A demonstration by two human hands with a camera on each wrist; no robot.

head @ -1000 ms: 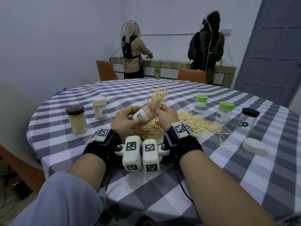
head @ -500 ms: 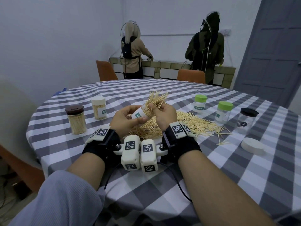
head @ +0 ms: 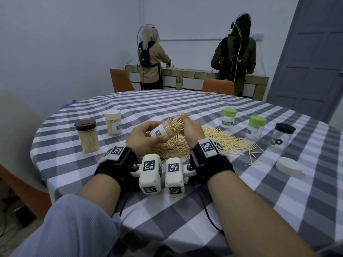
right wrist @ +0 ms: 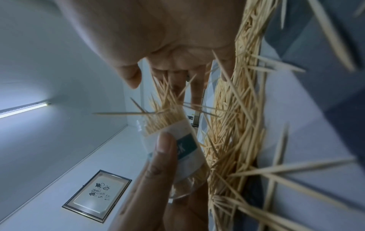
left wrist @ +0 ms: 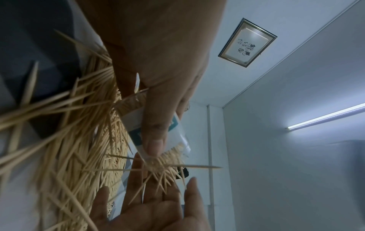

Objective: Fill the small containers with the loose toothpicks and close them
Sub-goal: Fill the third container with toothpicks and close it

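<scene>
My left hand (head: 146,135) grips a small clear container (head: 157,133) with a teal label, tilted with its mouth up and to the right. A bunch of toothpicks (head: 173,125) sticks out of that mouth, splayed. My right hand (head: 190,127) is flat against their tips with straight fingers. In the left wrist view my thumb lies on the container's label (left wrist: 136,134), and the right hand (left wrist: 158,203) faces the toothpick tips (left wrist: 164,173). In the right wrist view the container (right wrist: 187,150) points its toothpicks (right wrist: 166,112) at my palm. The loose pile (head: 217,140) lies under both hands.
A full brown-lidded jar (head: 87,139) and a full white-lidded container (head: 113,123) stand at the left. Two green-lidded containers (head: 229,118) (head: 256,129) and a black-lidded clear jar (head: 283,139) stand at the right, a loose white lid (head: 288,166) nearer. Two people stand at the far counter.
The bunch of toothpicks has gone deeper into the container and sticks out less. My right hand went from pinching the bunch to lying flat on its tips.
</scene>
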